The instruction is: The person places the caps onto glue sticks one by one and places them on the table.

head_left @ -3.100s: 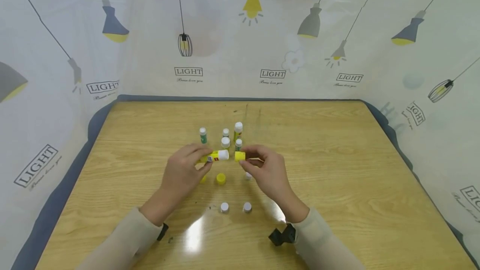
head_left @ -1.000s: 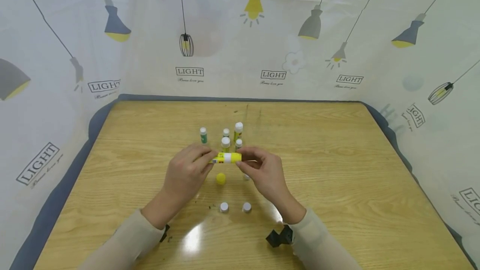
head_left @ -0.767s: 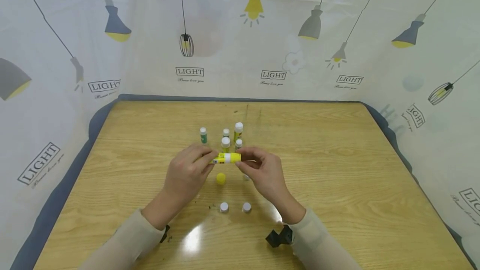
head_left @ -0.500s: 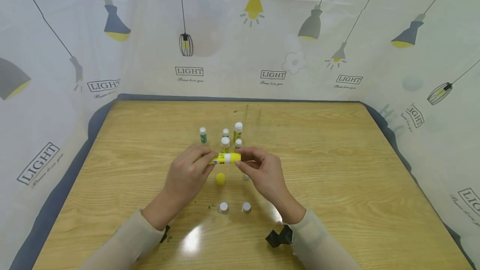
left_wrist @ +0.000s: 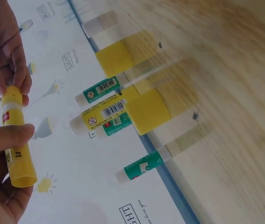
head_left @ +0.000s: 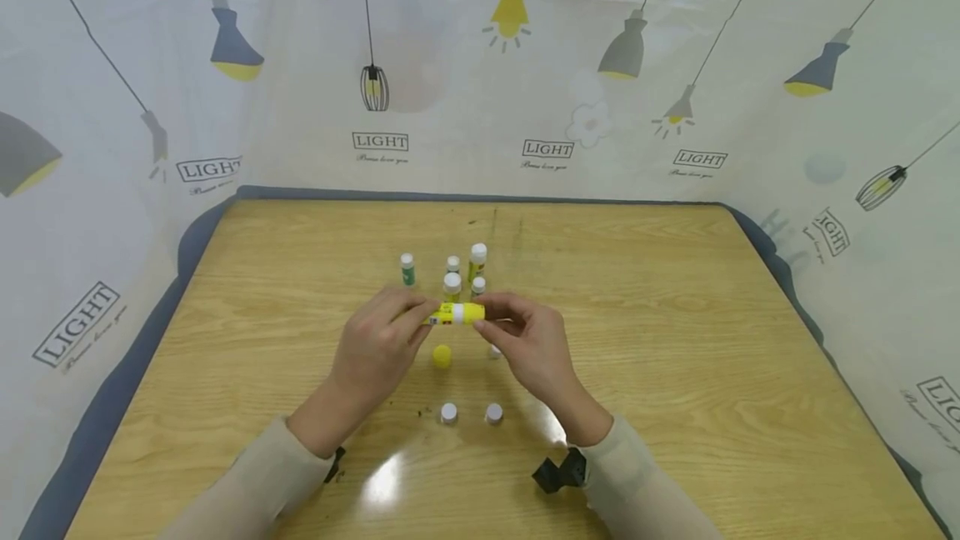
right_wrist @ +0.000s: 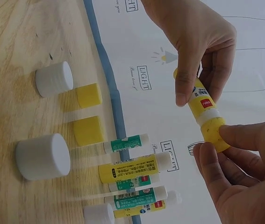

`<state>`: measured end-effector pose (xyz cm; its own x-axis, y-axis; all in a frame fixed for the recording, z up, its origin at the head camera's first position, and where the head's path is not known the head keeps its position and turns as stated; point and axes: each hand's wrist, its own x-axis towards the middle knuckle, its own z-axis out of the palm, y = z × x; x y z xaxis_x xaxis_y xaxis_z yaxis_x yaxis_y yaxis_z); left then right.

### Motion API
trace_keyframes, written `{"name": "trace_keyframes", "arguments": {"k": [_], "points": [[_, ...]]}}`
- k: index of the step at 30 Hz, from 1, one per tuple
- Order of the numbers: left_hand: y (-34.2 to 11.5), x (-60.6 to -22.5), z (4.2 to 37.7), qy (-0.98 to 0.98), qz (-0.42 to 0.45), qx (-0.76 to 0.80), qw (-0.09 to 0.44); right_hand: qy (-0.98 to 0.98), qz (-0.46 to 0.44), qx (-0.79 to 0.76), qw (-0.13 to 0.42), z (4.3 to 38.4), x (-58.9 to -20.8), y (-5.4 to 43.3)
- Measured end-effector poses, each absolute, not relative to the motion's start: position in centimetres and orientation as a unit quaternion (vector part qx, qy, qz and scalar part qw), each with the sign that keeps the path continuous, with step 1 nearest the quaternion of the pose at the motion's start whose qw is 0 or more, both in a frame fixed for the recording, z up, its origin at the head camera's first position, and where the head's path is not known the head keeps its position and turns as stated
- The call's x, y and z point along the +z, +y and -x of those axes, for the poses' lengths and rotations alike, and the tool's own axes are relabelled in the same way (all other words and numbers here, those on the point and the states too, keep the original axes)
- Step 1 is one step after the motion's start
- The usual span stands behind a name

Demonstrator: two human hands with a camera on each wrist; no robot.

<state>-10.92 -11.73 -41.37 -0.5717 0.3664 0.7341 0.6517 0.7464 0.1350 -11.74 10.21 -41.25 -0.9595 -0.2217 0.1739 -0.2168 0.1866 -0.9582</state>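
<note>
Being held: a yellow glue stick, raised crosswise above the worktop.
White collar: met by a yellow cap; whether it is fully seated cannot be told.
Left-hand grip: the stick's yellow body is pinched between thumb and fingers.
Right-hand grip: the yellow cap is pinched by thumb and fingertips.
Loose yellow caps: two are set on the worktop, one hidden from the head view.
White caps: three are seen, two placed nearest the person.
Upright sticks: five, white-topped, three green and two yellow, are grouped beyond the hands.
Backdrop: printed with hanging lamps and "LIGHT".
</note>
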Motion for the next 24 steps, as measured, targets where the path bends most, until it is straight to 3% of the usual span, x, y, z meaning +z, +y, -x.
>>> {"name": "trace_keyframes", "arguments": {"k": [24], "points": [[-11.3,-40.96,10.79,-0.86,0.289,-0.209,0.365,0.763,0.155,-0.627,-0.011,11.77,-40.83,10.35]]}}
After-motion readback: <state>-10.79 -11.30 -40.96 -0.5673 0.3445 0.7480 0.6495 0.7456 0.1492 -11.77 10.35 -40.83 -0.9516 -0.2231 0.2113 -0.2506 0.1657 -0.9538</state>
